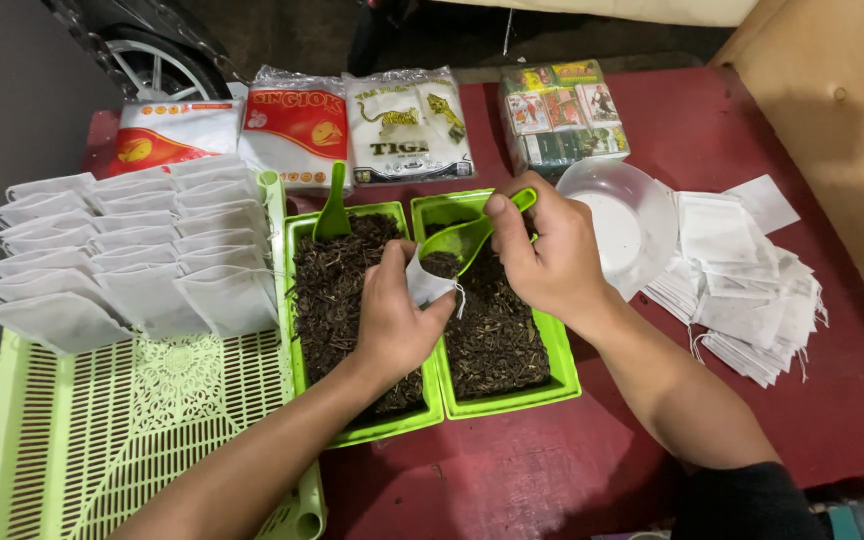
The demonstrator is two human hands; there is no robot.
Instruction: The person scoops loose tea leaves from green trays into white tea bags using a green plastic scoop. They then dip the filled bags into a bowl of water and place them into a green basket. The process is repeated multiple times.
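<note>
On the dark red table (652, 470), a large pale green slotted plastic tray (102, 440) is seen at the left, and three flat red and white plastic packages (297, 125) are lined up along the far edge. Over two green trays of dark dried leaves (497, 330), a small white paper filter bag (427, 285) is pinched open by the left hand (392, 320). The green plastic scoop (472, 235), gripped by the closed right hand (547, 250), is pointed leftward into it.
</note>
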